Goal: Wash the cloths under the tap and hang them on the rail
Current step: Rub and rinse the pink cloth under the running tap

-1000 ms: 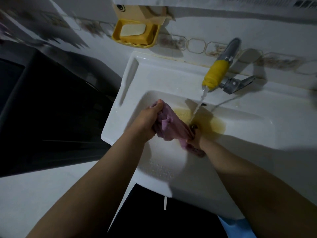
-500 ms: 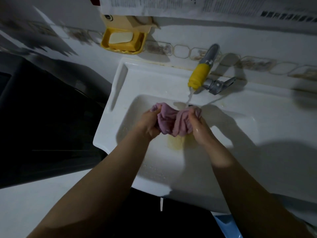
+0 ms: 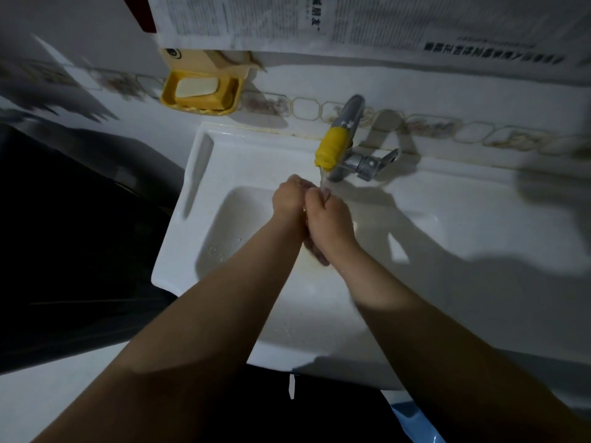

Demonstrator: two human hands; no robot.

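Dim, bluish light, hard shadows across the sink (image 3: 447, 219), motion blur at left edge, wide-angle bending

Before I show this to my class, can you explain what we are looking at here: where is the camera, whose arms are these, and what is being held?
There is no machine here. The picture comes from a wide-angle camera worn on a person's head, looking down at their own bare arms, so the edges look bent.

The white sink is fixed below a tiled wall. The tap, with a yellow spout tip, is running, and the stream falls on the hands. The left hand and right hand are pressed together and curled round a pink cloth. Most of the cloth is hidden; a small part shows below the right wrist.

On the wall to the left hangs a yellow soap dish holding a pale soap bar. Printed paper is stuck above. No rail is visible.
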